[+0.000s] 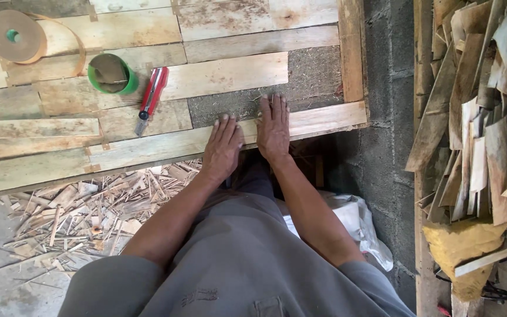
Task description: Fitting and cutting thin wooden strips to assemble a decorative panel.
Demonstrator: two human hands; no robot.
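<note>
Both arms stretched forward, left hand (pixel 223 147) and right hand (pixel 273 127) flat, palms down, fingers extended, side by side

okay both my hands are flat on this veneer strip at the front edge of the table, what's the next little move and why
Probably slide the veneer strip up against the piece above it. Your left hand and right hand both press it flat, yet a bare grey patch of the table shows just beyond your fingertips, uncovered by veneer.

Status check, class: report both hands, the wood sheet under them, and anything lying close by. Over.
Left hand and right hand flat, open, on pale thin wood veneer strip. Nothing gripped. Red utility knife and green-cored tape roll lie left, apart.
</note>
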